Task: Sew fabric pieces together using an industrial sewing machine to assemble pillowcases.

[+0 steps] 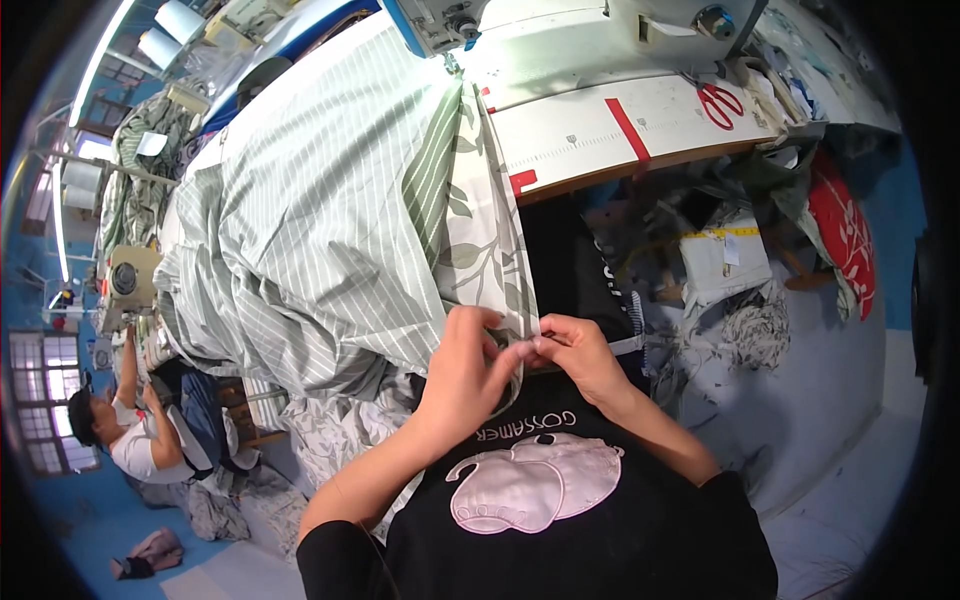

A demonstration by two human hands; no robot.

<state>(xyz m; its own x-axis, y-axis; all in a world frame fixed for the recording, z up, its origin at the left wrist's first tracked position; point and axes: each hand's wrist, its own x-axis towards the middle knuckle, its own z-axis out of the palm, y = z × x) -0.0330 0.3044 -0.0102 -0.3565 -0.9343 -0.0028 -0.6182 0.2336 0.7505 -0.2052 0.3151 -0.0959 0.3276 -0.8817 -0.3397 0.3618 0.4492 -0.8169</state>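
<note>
Fingertips of both hands closed in a pinch: your left hand [462, 365] and right hand [585, 362] meet at the lower end of an off-white cotton-like cloth with grey-green leaf print [478, 255], grasping its edge. Exact layers between the fingers cannot be told.

Landmark: white sewing machine head with blue end [560, 45]. From your hands the leaf-print cloth runs up as a narrow strip to the machine's needle area, where its far end lies. Beside it, left of and below the machine, spreads a broad pale green cloth with white stripes [310, 190], bunched toward its lower left.

Progress, as judged: the far end seems set at the needle; the length between machine and fingers looks yet to be stitched. No stitches can be made out, so any finished seam is unconfirmed. Edges at your pinch appear to be in mid-alignment.

Farther out, right of the needle and below the machine's arm: red-handled metal scissors [718, 103] on the white worktable [560, 150], unheld.
</note>
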